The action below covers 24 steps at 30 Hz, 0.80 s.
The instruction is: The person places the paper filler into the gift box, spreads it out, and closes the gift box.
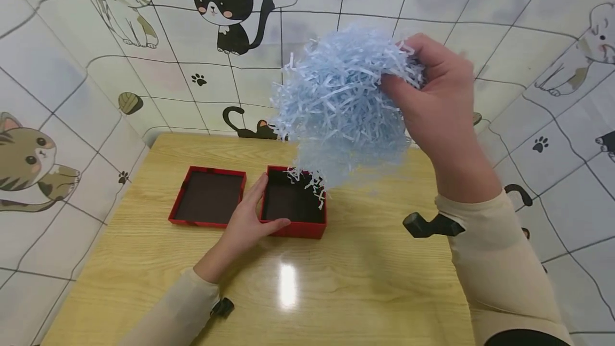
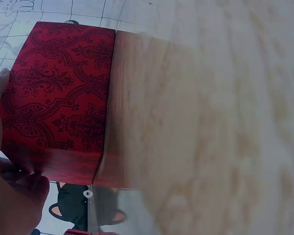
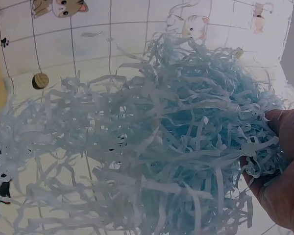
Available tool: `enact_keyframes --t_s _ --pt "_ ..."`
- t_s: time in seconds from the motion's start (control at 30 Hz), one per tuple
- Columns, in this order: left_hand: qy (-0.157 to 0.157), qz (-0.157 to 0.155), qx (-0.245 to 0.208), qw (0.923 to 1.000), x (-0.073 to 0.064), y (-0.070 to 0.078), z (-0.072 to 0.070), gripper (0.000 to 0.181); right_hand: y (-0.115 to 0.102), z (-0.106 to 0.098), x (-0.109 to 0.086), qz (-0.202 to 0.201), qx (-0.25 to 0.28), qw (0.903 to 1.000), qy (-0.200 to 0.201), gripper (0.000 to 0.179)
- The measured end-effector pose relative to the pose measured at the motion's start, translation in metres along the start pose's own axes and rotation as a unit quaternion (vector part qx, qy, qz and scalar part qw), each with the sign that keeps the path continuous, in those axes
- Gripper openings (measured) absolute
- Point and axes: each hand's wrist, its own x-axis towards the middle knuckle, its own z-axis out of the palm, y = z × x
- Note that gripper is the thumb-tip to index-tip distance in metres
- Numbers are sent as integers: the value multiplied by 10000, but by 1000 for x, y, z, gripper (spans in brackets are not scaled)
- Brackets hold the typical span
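My right hand (image 1: 442, 95) pinches a big tangled bunch of pale blue shredded paper (image 1: 346, 89) above the table. In the right wrist view, the thumb and fingers grip one edge of the shredded paper (image 3: 196, 127), and loose strips spread to the left. A few strands dangle over a red box (image 1: 298, 230) with a dark inside. My left hand (image 1: 245, 223) holds that box at its left side, thumb along the front wall. The left wrist view shows the box's dark damask pattern (image 2: 59, 88), with fingers curled at its lower edge.
A shallow red lid (image 1: 209, 196) with a dark lining lies inner side up, left of the box. Both stand on a wooden table (image 1: 365, 282). Walls with cat drawings (image 1: 223, 1) and grid lines close in the back and sides.
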Motion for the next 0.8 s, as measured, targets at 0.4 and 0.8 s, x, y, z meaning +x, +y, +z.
enact_keyframes --t_s 0.4,0.8 --pt "56 47 60 10000 -1 -1 3 126 41 36 -27 971 -136 9945 -359 7" --pt "245 160 114 9995 1 -1 3 115 93 60 -68 1246 151 9877 -934 14"
